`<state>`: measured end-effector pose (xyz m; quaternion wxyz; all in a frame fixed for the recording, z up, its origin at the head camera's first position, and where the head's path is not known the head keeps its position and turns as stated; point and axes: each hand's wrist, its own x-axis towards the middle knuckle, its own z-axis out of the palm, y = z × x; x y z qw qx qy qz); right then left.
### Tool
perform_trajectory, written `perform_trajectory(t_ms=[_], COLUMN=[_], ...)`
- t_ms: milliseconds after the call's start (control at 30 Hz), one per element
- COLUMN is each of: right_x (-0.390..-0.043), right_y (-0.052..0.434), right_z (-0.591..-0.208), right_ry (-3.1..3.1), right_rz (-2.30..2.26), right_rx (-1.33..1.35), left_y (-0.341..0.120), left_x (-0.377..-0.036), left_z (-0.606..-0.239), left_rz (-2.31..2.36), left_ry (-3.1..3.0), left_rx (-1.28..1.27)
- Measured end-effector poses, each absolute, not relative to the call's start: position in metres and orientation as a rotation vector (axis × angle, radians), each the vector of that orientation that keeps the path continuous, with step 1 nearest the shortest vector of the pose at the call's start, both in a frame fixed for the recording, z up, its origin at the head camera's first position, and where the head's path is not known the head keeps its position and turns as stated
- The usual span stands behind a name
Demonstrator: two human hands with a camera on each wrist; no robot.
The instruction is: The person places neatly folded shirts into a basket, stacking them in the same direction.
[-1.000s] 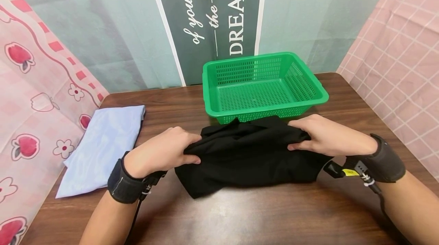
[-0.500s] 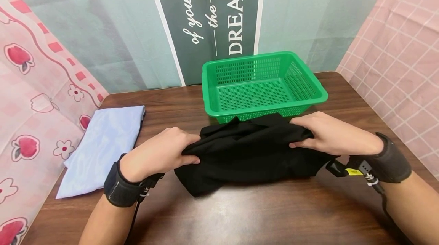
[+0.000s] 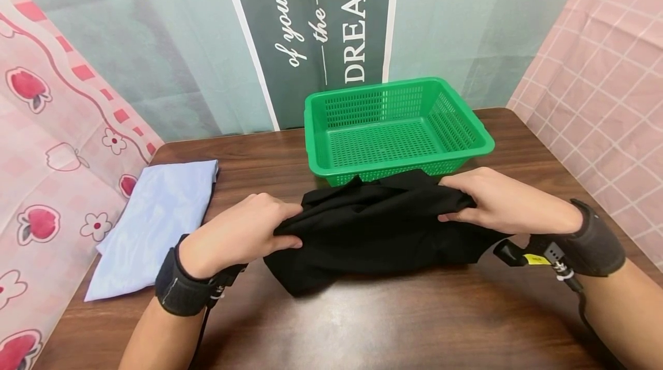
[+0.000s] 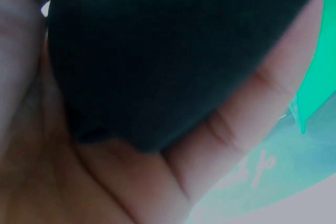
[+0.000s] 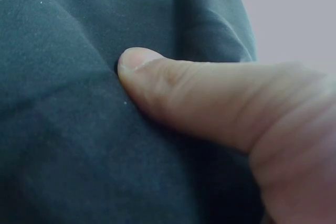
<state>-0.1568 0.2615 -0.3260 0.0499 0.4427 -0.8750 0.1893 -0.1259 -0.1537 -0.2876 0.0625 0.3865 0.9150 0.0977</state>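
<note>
The left hand (image 3: 246, 226) and right hand (image 3: 499, 200), partly closed, pinch a wrinkly black cloth (image 3: 373, 237) near a holey, boxy green plastic basket (image 3: 404, 163).

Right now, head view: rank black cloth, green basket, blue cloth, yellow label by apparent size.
1. Black cloth and green basket: too close to rank, hands cover some cloth
2. Blue cloth
3. Yellow label
</note>
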Motion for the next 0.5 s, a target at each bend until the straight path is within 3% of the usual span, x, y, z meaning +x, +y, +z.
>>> perform_trajectory(t_ms=[500], right_x=[-0.1581], right_y=[0.2619], right_z=[-0.3246], right_ry=[-2.635], right_rz=[0.541], right_rx=[1.325], left_y=[-0.1562], left_x=[-0.1269], left_z=[-0.2823], left_rz=[0.333], left_ry=[2.819], left_rx=[1.204])
